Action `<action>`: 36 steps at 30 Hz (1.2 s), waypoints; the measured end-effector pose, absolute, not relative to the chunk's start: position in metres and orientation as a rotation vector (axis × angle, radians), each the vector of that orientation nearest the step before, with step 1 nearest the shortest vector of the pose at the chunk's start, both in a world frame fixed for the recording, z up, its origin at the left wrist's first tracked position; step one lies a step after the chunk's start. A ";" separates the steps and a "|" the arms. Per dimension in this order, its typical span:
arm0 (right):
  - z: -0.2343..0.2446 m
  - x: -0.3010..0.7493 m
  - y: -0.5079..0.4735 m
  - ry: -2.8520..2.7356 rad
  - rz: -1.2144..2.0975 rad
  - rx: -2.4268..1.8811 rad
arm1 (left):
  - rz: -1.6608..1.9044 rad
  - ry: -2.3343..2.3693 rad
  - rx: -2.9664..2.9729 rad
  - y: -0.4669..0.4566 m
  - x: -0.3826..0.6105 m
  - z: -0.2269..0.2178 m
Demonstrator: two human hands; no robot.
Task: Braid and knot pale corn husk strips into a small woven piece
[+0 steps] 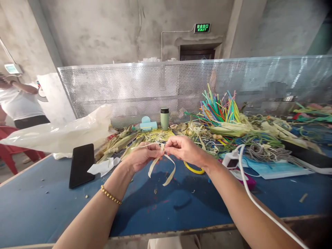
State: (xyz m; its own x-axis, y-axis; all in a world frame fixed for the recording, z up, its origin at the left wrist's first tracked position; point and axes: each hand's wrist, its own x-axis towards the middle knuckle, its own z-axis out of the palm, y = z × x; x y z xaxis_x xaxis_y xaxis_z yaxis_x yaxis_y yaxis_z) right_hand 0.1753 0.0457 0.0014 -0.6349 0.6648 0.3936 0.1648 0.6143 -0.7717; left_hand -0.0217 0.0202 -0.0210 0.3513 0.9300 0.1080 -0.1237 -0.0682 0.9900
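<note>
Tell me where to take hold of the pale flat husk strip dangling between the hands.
Pinch the pale flat husk strip across its flat faces, low on a free tail, coming from the near side. Both tails hang clear above the blue tabletop; the upper part is already pinched between left hand and right hand.

Both hands up over blue table (38,204): left hand (141,156) and right hand (184,149) pinching pale husk strips (161,162), ends dangling. Black phone (81,165) left, green flask (164,118) behind, husk pile (228,129) right.
</note>
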 end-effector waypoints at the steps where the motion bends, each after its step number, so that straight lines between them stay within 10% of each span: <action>1: 0.001 0.175 0.045 -2.139 0.952 -0.642 | 1.055 0.824 1.339 0.020 -0.021 -0.020; 36: 0.003 0.181 0.048 -2.108 1.031 -0.814 | 1.063 0.850 1.491 0.015 -0.018 -0.014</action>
State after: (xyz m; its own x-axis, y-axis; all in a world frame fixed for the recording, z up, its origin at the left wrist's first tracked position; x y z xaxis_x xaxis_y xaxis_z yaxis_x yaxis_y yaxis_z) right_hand 0.1806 0.0479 0.0029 -0.5988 0.7521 0.2751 0.2446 0.4989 -0.8314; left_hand -0.0183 0.0148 -0.0142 0.3488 0.9202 0.1778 -0.0288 -0.1791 0.9834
